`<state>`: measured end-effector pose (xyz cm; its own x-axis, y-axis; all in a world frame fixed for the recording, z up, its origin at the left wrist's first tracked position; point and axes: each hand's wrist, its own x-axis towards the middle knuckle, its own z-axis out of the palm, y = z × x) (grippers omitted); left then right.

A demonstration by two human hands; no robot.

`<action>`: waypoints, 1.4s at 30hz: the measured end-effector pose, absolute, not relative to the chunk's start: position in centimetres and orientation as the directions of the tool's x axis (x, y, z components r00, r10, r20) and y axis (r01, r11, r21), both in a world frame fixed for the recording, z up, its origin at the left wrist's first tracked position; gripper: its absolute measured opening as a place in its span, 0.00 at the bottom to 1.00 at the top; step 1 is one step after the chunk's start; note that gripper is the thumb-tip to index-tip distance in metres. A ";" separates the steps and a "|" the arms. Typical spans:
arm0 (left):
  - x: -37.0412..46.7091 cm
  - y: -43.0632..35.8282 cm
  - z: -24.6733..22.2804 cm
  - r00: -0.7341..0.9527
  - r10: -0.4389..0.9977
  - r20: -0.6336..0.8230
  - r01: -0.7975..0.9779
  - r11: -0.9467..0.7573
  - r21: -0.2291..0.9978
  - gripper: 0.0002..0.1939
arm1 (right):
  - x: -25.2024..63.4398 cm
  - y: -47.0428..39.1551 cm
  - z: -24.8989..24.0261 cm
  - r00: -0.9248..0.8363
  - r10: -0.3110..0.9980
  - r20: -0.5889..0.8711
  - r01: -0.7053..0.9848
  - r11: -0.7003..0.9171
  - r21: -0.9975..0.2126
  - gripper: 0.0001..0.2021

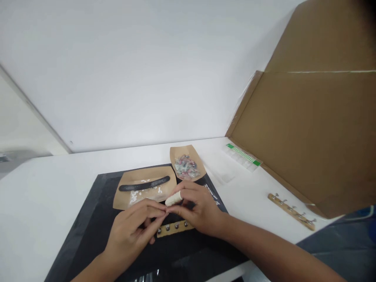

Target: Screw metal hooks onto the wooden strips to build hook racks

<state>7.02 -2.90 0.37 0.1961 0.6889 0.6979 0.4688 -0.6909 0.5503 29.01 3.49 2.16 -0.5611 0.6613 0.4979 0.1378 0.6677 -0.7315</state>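
Shiny metal knobs (176, 226) stud the wood-like strip (172, 232); the mat (182, 254) (smooth, black) looks glossy.

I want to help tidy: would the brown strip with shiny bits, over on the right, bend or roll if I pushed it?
The brown strip probably won't bend much, since it looks straight and board-like. It likely won't roll, because it lies flat on the white table. Its shiny bits look like metal, so it might feel heavy for its size.

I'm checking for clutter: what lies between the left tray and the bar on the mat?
The left hand and right hand, over black mat, in the head view.
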 end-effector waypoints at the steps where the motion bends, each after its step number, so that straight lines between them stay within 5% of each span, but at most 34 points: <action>1: 7.1 -2.9 0.4 0.189 0.691 0.698 0.472 -0.687 0.553 0.06 | 29.0 3.5 2.2 -0.567 0.631 0.529 0.126 0.701 -0.702 0.07; 11: 7.2 -3.1 0.1 0.125 0.799 0.588 0.363 -0.589 0.722 0.03 | 29.3 3.7 2.9 -0.689 0.510 0.515 0.054 0.746 -0.664 0.09; 24: 7.2 -3.6 -0.7 0.120 0.866 0.485 0.245 -0.499 0.831 0.05 | 29.5 4.6 2.1 -0.632 0.575 0.520 0.054 0.702 -0.710 0.08; 35: 7.6 -4.1 -0.2 -0.018 0.982 0.189 0.289 -0.176 0.941 0.14 | 29.5 4.2 2.3 -0.626 0.453 0.635 -0.027 0.801 -0.598 0.06; 42: 8.1 -3.9 0.2 -0.104 0.993 0.064 0.153 -0.048 0.987 0.18 | 30.3 4.1 3.7 -0.752 0.353 0.557 -0.042 0.817 -0.574 0.06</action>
<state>8.09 -3.91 0.17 -0.1036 0.9926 0.0639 0.1528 -0.0476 0.9871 30.30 4.15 3.71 -0.7515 0.3528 0.5574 -0.0422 0.8175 -0.5744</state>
